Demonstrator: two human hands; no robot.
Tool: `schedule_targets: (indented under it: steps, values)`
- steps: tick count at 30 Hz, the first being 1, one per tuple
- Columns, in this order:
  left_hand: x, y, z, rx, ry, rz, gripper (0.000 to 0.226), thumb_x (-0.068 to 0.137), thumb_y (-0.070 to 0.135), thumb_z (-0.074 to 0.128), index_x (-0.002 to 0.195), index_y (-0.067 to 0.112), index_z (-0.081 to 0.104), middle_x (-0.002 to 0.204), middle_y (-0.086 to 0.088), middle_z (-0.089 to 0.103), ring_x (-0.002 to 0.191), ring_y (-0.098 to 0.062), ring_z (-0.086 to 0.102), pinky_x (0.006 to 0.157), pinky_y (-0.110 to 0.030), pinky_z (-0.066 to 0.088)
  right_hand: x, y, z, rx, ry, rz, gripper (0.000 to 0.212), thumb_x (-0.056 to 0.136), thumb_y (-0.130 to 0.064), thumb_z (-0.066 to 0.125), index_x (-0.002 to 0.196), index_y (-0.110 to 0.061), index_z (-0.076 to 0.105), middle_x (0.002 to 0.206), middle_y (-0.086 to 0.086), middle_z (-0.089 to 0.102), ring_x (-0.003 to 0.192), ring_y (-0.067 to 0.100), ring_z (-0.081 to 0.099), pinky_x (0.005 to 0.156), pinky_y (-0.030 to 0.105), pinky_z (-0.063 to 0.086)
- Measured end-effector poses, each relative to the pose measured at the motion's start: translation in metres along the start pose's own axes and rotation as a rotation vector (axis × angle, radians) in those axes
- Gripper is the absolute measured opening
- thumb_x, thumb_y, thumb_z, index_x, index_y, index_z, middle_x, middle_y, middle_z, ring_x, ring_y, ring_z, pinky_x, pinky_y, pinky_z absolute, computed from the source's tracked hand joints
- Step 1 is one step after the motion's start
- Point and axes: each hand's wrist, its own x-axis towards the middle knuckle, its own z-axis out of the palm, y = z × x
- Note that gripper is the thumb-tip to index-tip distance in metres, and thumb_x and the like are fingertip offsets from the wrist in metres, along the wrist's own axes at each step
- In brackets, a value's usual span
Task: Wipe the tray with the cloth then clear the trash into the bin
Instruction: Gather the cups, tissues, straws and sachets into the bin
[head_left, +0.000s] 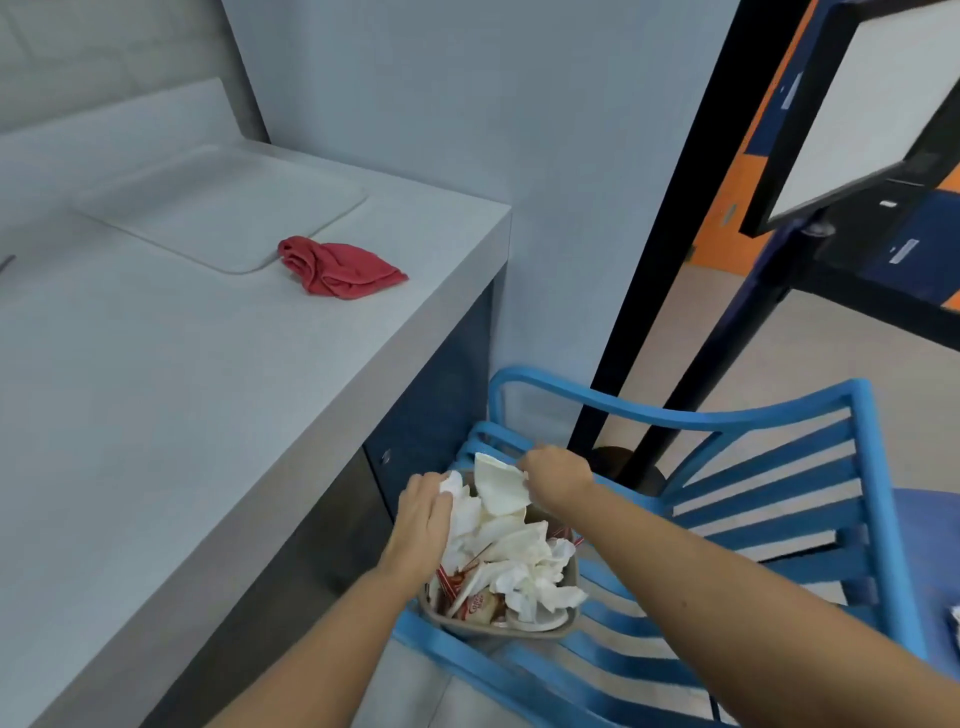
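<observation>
A small beige bin (569, 621) stands on a blue slatted chair, heaped with crumpled white napkins (524, 566) and wrappers. My left hand (421, 512) presses down on a white napkin at the bin's left side. My right hand (556, 475) pinches a white piece of paper (498, 486) above the bin's far end. On the grey counter lies the pale grey tray (218, 208), bare, with a crumpled red cloth (337, 267) beside its near right corner.
The grey counter (182, 389) fills the left, its edge running diagonally toward the bin. The blue chair (753, 499) surrounds the bin on the right. A black post (660, 249) rises behind the chair. A white wall stands behind.
</observation>
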Motion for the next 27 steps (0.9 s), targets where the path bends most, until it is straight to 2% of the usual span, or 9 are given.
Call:
schedule_targets:
  steps: [3, 6, 9, 13, 16, 19, 20, 23, 27]
  values:
    - [-0.005, -0.016, 0.016, 0.093, -0.05, -0.094, 0.028, 0.095, 0.023, 0.027, 0.098, 0.009, 0.051, 0.094, -0.001, 0.038, 0.098, -0.022, 0.043, 0.087, -0.029, 0.036, 0.004, 0.002, 0.017, -0.075, -0.025, -0.041, 0.031, 0.093, 0.0, 0.043, 0.12, -0.007, 0.057, 0.125, 0.012, 0.05, 0.115, 0.032, 0.05, 0.079, 0.038, 0.045]
    - [-0.007, -0.033, 0.033, 0.239, -0.138, -0.13, 0.027, 0.097, 0.01, 0.036, 0.11, 0.0, 0.057, 0.108, -0.006, 0.042, 0.105, -0.022, 0.047, 0.1, -0.032, 0.037, 0.008, -0.004, 0.029, -0.143, -0.024, -0.072, 0.037, 0.093, 0.002, 0.041, 0.124, -0.009, 0.056, 0.126, 0.011, 0.048, 0.117, 0.03, 0.047, 0.08, 0.036, 0.045]
    - [-0.011, -0.039, 0.045, 0.353, -0.225, -0.131, 0.032, 0.097, 0.011, 0.038, 0.123, 0.005, 0.057, 0.126, -0.007, 0.046, 0.113, -0.02, 0.051, 0.098, -0.024, 0.038, 0.012, -0.015, 0.036, -0.179, -0.043, -0.076, 0.037, 0.093, 0.003, 0.042, 0.126, -0.006, 0.055, 0.13, 0.013, 0.047, 0.12, 0.03, 0.047, 0.087, 0.038, 0.047]
    - [-0.009, -0.036, 0.052, 0.567, -0.159, -0.104, 0.035, 0.097, 0.017, 0.039, 0.127, 0.019, 0.056, 0.128, 0.001, 0.051, 0.119, -0.018, 0.045, 0.097, -0.027, 0.034, 0.015, -0.022, 0.043, -0.183, -0.089, -0.03, 0.041, 0.091, 0.005, 0.047, 0.13, -0.004, 0.053, 0.136, 0.013, 0.043, 0.123, 0.032, 0.048, 0.077, 0.039, 0.047]
    - [-0.008, -0.037, 0.058, 0.577, -0.078, -0.106, 0.03, 0.095, 0.014, 0.044, 0.119, 0.019, 0.062, 0.129, 0.0, 0.048, 0.122, -0.019, 0.036, 0.096, -0.026, 0.032, 0.02, -0.015, 0.05, -0.133, -0.125, -0.02, 0.04, 0.091, 0.006, 0.045, 0.13, -0.004, 0.052, 0.135, 0.015, 0.04, 0.12, 0.034, 0.05, 0.09, 0.043, 0.051]
    - [-0.007, -0.039, 0.06, 0.507, -0.122, -0.174, 0.031, 0.092, 0.007, 0.046, 0.121, 0.004, 0.057, 0.133, -0.012, 0.046, 0.107, -0.019, 0.049, 0.073, -0.006, 0.038, 0.021, -0.009, 0.049, -0.02, -0.137, -0.003, 0.038, 0.095, -0.009, 0.048, 0.133, -0.008, 0.045, 0.136, 0.013, 0.037, 0.122, 0.034, 0.047, 0.093, 0.049, 0.049]
    - [-0.008, -0.039, 0.06, 0.512, -0.154, -0.176, 0.032, 0.092, 0.005, 0.045, 0.122, 0.001, 0.056, 0.133, -0.014, 0.047, 0.102, -0.018, 0.053, 0.07, -0.005, 0.039, 0.021, -0.008, 0.046, 0.033, -0.11, -0.005, 0.041, 0.096, -0.017, 0.05, 0.135, -0.01, 0.041, 0.137, 0.013, 0.036, 0.123, 0.034, 0.044, 0.095, 0.048, 0.048]
    - [-0.011, -0.031, 0.053, 0.508, -0.18, -0.163, 0.037, 0.092, 0.002, 0.046, 0.127, 0.007, 0.054, 0.133, -0.009, 0.046, 0.114, -0.024, 0.053, 0.093, -0.025, 0.046, 0.011, -0.009, 0.032, 0.217, 0.015, -0.095, 0.045, 0.093, -0.028, 0.056, 0.131, -0.01, 0.041, 0.134, 0.012, 0.04, 0.122, 0.03, 0.045, 0.098, 0.037, 0.042]
    - [-0.012, -0.018, 0.039, 0.524, -0.038, -0.123, 0.043, 0.089, 0.008, 0.047, 0.131, 0.018, 0.05, 0.13, -0.004, 0.046, 0.117, -0.024, 0.049, 0.099, -0.032, 0.039, -0.01, -0.015, 0.026, 0.282, -0.023, -0.268, 0.053, 0.084, -0.035, 0.067, 0.13, -0.017, 0.045, 0.13, 0.007, 0.042, 0.122, 0.026, 0.043, 0.098, 0.035, 0.038]
